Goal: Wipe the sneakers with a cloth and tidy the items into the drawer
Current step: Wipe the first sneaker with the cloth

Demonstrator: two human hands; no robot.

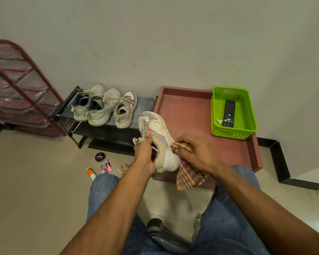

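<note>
Left hand [145,150] fingers curl tightly round a sneaker [157,137] at its collar; at its 3 o'clock, right hand [195,153] fingers clutch a cloth [189,176] against the heel.

I see the left hand [145,150] gripping a white low-top sneaker with a pink swoosh [158,138] while the right hand [195,153] presses a checked maroon-and-yellow cloth [190,176] against its heel (above the open reddish-brown drawer [184,111])

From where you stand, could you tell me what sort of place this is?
Probably a home entryway or shoe corner: sneakers on a low shoe rack, a red covered rack beside it, and an open drawer holding a green basket.
</note>
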